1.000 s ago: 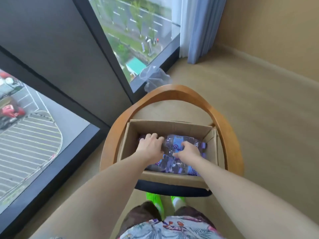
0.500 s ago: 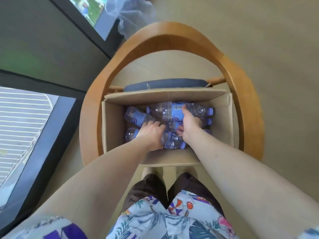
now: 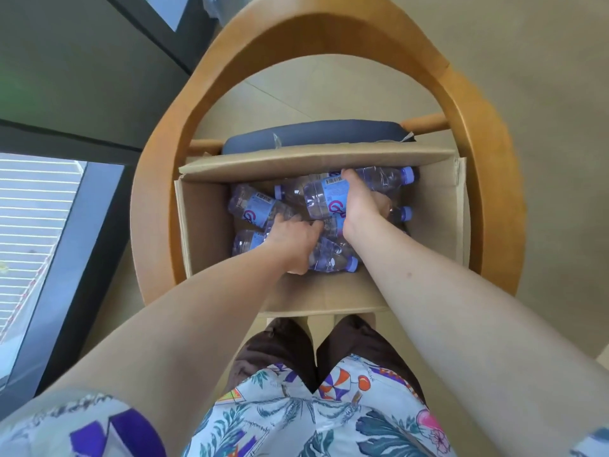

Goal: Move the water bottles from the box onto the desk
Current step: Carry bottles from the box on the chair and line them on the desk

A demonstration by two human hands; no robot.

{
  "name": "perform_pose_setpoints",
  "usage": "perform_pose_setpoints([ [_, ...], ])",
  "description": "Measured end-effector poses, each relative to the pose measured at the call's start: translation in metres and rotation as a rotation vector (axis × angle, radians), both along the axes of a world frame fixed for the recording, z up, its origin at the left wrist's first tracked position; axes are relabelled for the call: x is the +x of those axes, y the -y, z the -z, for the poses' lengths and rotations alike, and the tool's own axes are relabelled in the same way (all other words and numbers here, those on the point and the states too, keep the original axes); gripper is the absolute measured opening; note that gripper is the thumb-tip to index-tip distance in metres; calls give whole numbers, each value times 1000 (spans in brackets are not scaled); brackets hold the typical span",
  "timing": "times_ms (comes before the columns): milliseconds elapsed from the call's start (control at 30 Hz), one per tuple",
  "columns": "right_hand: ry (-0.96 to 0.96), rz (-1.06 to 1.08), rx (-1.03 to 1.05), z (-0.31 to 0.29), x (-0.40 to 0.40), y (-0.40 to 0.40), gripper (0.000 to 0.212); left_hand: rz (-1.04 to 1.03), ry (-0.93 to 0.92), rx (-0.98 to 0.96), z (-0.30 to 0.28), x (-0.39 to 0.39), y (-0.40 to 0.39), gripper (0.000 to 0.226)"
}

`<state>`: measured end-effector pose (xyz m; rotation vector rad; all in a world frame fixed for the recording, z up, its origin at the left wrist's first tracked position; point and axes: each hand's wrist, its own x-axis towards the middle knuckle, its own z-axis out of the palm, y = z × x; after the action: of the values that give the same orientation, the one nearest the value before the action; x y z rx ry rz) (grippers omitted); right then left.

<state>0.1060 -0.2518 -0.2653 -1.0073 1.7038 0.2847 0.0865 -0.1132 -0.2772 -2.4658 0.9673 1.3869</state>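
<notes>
An open cardboard box (image 3: 207,225) sits on a wooden chair and holds several clear water bottles with blue labels and purple caps, lying on their sides. My right hand (image 3: 361,202) grips one bottle (image 3: 324,196) near the top of the pile, raised a little above the others. My left hand (image 3: 291,240) reaches into the lower left of the pile with its fingers curled round a bottle (image 3: 329,257) lying near the box's front wall. Another bottle (image 3: 253,206) lies free at the left. The desk is not in view.
The chair's curved wooden backrest (image 3: 329,37) arches round the box, with a dark blue cushion (image 3: 313,135) behind it. A dark window frame (image 3: 99,199) and glass stand at the left. Beige floor (image 3: 527,77) spreads to the right. My legs are below the box.
The view has tilted down and come closer over the box. My right hand has lifted its bottle slightly above the pile; my left hand has slid lower into the bottles.
</notes>
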Motion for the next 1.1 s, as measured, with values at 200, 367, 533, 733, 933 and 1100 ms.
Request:
perform_pose_setpoints([
  [200, 122, 91, 6, -16, -6, 0, 68, -140, -88, 143, -7, -8, -5, 81],
  [367, 156, 47, -69, -28, -21, 4, 76, -351, -84, 242, -21, -13, -25, 83],
  [533, 177, -139, -110, -41, -48, 11, 67, -375, -72, 370, -51, -10, -36, 88],
  [733, 221, -378, -106, -66, -63, 16, 64, -473, 36, 299, -99, -11, -39, 77],
  [933, 340, -638, -94, -113, -52, 4, 71, -659, 126, 134, -147, -11, -51, 68],
  [1100, 462, -705, -44, -162, -41, -14, 76, -897, 222, -13, -192, -9, -76, 78],
])
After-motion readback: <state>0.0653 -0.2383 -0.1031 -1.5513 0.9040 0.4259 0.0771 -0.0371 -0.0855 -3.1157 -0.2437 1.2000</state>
